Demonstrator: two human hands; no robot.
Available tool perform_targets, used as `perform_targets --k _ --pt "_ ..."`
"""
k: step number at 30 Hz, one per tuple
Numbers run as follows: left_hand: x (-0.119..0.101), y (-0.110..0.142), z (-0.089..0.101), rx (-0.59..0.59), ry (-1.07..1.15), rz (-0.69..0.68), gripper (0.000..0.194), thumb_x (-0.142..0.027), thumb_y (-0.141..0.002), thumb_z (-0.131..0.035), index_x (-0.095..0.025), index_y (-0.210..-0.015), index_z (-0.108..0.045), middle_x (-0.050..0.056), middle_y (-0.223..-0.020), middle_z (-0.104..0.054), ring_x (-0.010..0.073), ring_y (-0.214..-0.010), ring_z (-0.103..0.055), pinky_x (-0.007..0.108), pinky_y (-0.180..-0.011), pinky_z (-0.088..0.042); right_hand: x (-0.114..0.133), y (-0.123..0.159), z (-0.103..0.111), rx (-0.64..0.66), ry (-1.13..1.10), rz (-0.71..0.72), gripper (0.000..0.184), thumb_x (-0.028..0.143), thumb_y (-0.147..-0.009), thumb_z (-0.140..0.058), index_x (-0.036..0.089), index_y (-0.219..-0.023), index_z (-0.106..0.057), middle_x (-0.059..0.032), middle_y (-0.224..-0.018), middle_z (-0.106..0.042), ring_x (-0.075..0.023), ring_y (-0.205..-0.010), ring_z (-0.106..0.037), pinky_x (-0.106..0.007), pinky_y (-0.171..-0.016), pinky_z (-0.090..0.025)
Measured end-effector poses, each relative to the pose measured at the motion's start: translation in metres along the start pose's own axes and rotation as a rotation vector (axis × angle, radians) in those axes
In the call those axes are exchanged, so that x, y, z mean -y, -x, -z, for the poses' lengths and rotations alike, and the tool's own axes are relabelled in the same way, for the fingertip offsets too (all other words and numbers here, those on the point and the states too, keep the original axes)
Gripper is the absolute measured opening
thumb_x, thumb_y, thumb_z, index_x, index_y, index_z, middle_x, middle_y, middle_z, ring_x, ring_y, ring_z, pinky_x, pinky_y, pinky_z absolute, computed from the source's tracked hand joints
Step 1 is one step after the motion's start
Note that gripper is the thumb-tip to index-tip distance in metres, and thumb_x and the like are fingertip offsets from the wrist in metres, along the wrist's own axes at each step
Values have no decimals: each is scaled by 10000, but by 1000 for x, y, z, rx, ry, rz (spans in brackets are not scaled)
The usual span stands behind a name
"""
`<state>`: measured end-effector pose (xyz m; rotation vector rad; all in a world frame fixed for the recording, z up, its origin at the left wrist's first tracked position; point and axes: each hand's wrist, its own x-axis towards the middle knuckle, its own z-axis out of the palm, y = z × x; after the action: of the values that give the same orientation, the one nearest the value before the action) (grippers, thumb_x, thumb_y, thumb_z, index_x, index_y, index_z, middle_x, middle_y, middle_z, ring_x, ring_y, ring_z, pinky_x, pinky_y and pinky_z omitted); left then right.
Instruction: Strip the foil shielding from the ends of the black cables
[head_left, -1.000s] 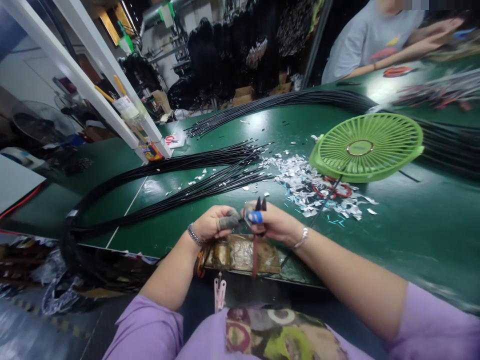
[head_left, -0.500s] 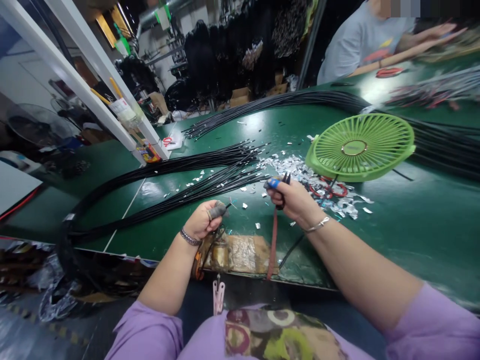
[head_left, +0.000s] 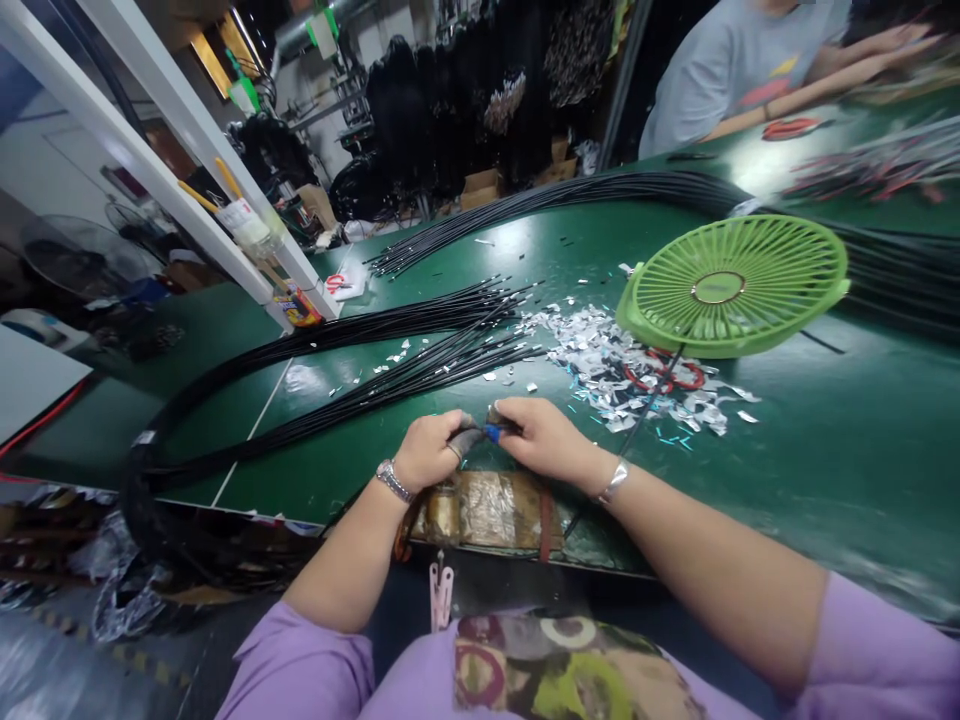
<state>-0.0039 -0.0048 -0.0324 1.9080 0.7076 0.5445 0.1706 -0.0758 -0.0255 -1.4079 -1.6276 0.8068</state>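
Note:
My left hand [head_left: 433, 450] is closed on the end of a black cable, and covers most of it. Close beside it on the right, my right hand [head_left: 541, 437] is closed too, a blue band around one finger, its fingertips almost meeting the left ones. What the right fingers grip is hidden. Beneath both hands, at the table's front edge, lies a tape-wrapped block [head_left: 491, 508] with a reddish strap [head_left: 546, 525] across it. Beyond them the stripped ends of a black cable bundle [head_left: 360, 385] fan out on the green table [head_left: 750, 480].
Silvery foil scraps [head_left: 600, 350] lie right of the cable ends, with red-handled scissors [head_left: 686, 376] among them. A green fan [head_left: 731, 285] stands over that side. Another cable bundle [head_left: 570, 190] curves behind. A white post [head_left: 202, 150] rises at left; a co-worker [head_left: 720, 75] sits far right.
Half a second ago my right hand was farther out, with a dark-tipped tool showing; it has come back toward the left hand. The tool's tips no longer show.

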Motion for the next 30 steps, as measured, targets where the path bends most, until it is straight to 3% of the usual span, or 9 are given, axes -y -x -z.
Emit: perform_targets --k 3,5,9,12,14,17,21,28,30 --pt "-1 1 2 192 263 59 521 -671 -711 -629 -159 -684 -537 -44 -484 -467 57 -408 -356 205 -427 -266 1 0 -8 165 -435 -146 350 547 -716 -539 227 -632 -423 46 -504 -422 -93 -454 -295 -252 -449 -249" --pt "-1 -1 2 237 377 157 556 -701 -669 -648 -165 -679 -502 -73 -428 -417 36 -344 -279 196 -381 -200 -2 -3 -10 162 -532 -189 392 582 -677 -597 220 -632 -452 50 -498 -446 -81 -437 -297 -243 -432 -244" --pt "-2 -4 1 115 400 246 563 -674 -605 -719 -159 -673 -503 -97 -398 -382 19 -333 -236 182 -365 -149 -14 -15 8 -119 -383 -202 361 435 -570 -759 202 -546 -485 45 -488 -464 -86 -484 -382 -230 -456 -291" --pt "1 -5 4 55 459 280 584 -700 -595 -705 -151 -703 -539 -106 -376 -358 19 -313 -201 189 -350 -106 -25 -21 30 -505 -553 -358 319 397 -579 -729 220 -593 -463 66 -468 -437 -68 -420 -311 -214 -395 -219" --pt "4 -4 7 17 504 300 581 -702 -600 -701 -154 -708 -541 -111 -362 -343 19 -300 -183 194 -344 -87 -27 -22 36 -606 -618 -369 333 384 -558 -739 221 -624 -456 65 -501 -459 -60 -424 -289 -202 -389 -187" --pt "5 -4 7 28 522 295 575 -689 -597 -714 -151 -707 -544 -110 -362 -344 19 -298 -192 194 -346 -85 -20 -17 24 -362 -556 -342 349 402 -541 -769 208 -715 -537 44 -590 -529 -63 -461 -321 -204 -405 -206" --pt "1 -5 4 75 488 302 597 -711 -580 -708 -155 -700 -528 -110 -370 -349 19 -307 -199 195 -351 -92 -9 -11 -1 -98 -392 -182 368 514 -624 -724 194 -693 -556 39 -604 -506 -88 -536 -375 -236 -490 -318" --pt "-2 -5 -1 130 388 278 582 -671 -563 -748 -155 -638 -488 -102 -405 -362 17 -367 -240 196 -400 -157 -8 -8 -5 48 -160 -69 416 581 -720 -619 201 -594 -506 43 -553 -427 -108 -555 -359 -260 -526 -311" --pt "-2 -6 -2 116 367 270 577 -668 -572 -744 -148 -646 -506 -97 -417 -369 19 -381 -247 199 -409 -159 -8 -9 -1 25 -102 -43 418 542 -717 -634 208 -542 -454 46 -524 -389 -106 -541 -333 -261 -515 -289"
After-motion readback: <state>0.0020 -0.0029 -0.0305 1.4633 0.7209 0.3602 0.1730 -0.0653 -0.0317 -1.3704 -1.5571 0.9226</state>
